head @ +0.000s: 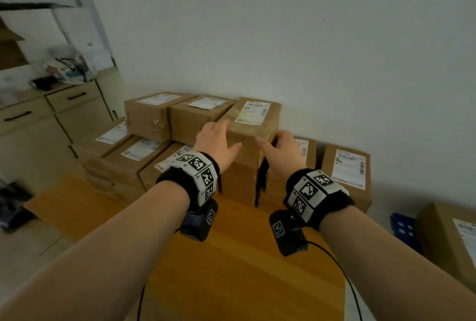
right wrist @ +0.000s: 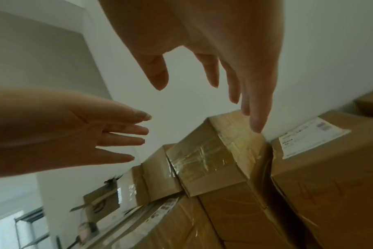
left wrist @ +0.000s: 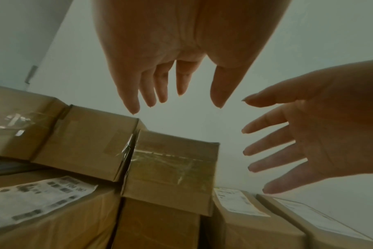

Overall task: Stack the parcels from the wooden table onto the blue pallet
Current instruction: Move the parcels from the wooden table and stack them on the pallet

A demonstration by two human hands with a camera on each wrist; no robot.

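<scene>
Brown cardboard parcels with white labels are stacked in two layers at the far end of the wooden table (head: 231, 256), against the wall. The top right parcel (head: 253, 120) (left wrist: 172, 170) (right wrist: 211, 161) has clear tape over its near face. My left hand (head: 219, 138) (left wrist: 175, 94) reaches toward its left side with fingers straight and spread. My right hand (head: 279, 145) (right wrist: 204, 94) reaches toward its right side, equally spread. In the wrist views both hands hover just short of the parcel and hold nothing. A corner of the blue pallet (head: 403, 228) shows low at the right.
Two more top-layer parcels (head: 190, 114) sit left of the taped one. A lower parcel (head: 347, 174) stands at the right. Another parcel (head: 450, 238) rests by the pallet. Wooden cabinets (head: 51, 120) with clutter on top line the left wall.
</scene>
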